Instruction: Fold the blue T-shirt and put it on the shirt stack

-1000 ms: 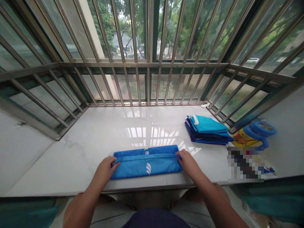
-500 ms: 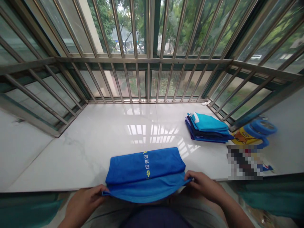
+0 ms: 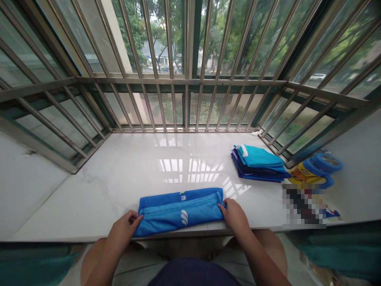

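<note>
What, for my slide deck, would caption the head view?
Left hand and right hand at opposite ends of a folded blue cloth on a white sill.

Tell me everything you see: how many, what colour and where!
Folded cloth: 1, blue, front of ledge
Ledge: 1, white, under windows
Cloth pile: 1, mostly blue, ledge's right side
Bottle: 1, blue and yellow, right of the pile
Blurred patch: 1, mostly dark, near bottle; contents unclear
Crumpled scrap: 1, white, back right corner
Bars: many, silver, across the windows
Windows: several, dark green frames, around ledge
Trees: several, green, outside
Car: at least 1, white, outside right
Fabric: 2 pieces, green, lower corners
Top: 1, dark blue, bottom middle
Knees: 2, bare, below ledge
Left hand: 1, bare, cloth's left end
Right hand: 1, bare, cloth's right end
</note>
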`<state>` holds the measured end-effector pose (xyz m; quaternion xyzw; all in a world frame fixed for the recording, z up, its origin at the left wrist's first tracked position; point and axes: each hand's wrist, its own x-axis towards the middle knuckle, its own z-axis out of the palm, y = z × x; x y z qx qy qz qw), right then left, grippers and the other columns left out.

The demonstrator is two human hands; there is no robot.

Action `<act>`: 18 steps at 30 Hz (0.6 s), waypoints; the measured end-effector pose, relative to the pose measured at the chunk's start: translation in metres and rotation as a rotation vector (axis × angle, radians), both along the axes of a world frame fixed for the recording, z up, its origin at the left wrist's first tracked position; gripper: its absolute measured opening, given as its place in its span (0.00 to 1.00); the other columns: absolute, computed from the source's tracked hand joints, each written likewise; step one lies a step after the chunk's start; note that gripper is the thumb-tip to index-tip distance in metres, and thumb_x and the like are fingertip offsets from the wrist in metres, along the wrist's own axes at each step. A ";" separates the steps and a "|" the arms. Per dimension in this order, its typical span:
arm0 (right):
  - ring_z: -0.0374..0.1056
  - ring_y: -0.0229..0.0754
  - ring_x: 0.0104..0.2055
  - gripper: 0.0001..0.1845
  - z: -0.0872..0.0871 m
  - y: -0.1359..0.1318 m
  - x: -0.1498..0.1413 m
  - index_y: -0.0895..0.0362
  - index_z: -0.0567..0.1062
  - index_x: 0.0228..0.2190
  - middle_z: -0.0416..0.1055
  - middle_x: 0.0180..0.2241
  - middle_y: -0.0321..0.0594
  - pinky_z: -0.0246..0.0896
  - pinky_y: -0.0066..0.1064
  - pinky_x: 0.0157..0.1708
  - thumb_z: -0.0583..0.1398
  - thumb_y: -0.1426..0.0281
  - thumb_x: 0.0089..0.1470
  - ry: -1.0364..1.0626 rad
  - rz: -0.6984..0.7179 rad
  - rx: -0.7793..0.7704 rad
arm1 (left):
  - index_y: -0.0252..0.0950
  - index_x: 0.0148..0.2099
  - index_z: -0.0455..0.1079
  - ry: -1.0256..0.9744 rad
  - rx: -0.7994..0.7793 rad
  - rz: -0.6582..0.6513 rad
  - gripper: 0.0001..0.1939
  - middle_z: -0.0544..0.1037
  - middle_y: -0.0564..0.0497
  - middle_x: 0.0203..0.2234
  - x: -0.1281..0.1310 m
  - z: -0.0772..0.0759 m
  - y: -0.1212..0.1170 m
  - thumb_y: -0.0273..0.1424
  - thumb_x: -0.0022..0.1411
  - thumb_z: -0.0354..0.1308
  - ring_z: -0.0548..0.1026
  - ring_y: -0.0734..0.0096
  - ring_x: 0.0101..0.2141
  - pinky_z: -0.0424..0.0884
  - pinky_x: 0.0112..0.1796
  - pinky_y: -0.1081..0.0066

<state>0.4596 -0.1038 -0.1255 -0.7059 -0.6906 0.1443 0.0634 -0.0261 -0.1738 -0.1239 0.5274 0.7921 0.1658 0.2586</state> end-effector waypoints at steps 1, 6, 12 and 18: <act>0.78 0.52 0.42 0.10 0.000 0.000 0.003 0.53 0.77 0.39 0.80 0.39 0.48 0.69 0.37 0.43 0.59 0.61 0.69 -0.011 -0.002 -0.006 | 0.43 0.34 0.72 -0.008 0.010 0.002 0.18 0.81 0.53 0.26 0.003 0.003 0.003 0.51 0.65 0.55 0.81 0.60 0.31 0.68 0.35 0.68; 0.75 0.56 0.49 0.14 0.011 0.004 0.015 0.54 0.76 0.51 0.77 0.49 0.54 0.69 0.41 0.48 0.61 0.62 0.68 -0.083 -0.021 0.198 | 0.43 0.36 0.73 -0.043 0.104 0.003 0.20 0.82 0.53 0.27 0.020 0.012 0.022 0.53 0.65 0.54 0.81 0.59 0.32 0.70 0.35 0.67; 0.73 0.55 0.52 0.11 0.017 0.023 0.002 0.54 0.76 0.48 0.77 0.48 0.52 0.68 0.43 0.53 0.60 0.66 0.66 0.085 0.017 0.140 | 0.43 0.38 0.76 -0.107 0.116 -0.006 0.20 0.84 0.51 0.30 0.024 0.005 0.038 0.53 0.62 0.57 0.82 0.57 0.34 0.73 0.38 0.65; 0.74 0.49 0.47 0.11 0.040 0.014 0.027 0.52 0.73 0.44 0.78 0.45 0.44 0.69 0.36 0.46 0.56 0.60 0.67 0.455 0.058 0.029 | 0.40 0.37 0.78 -0.505 0.106 -0.103 0.27 0.83 0.51 0.31 0.005 0.024 0.012 0.61 0.58 0.64 0.80 0.59 0.35 0.76 0.39 0.66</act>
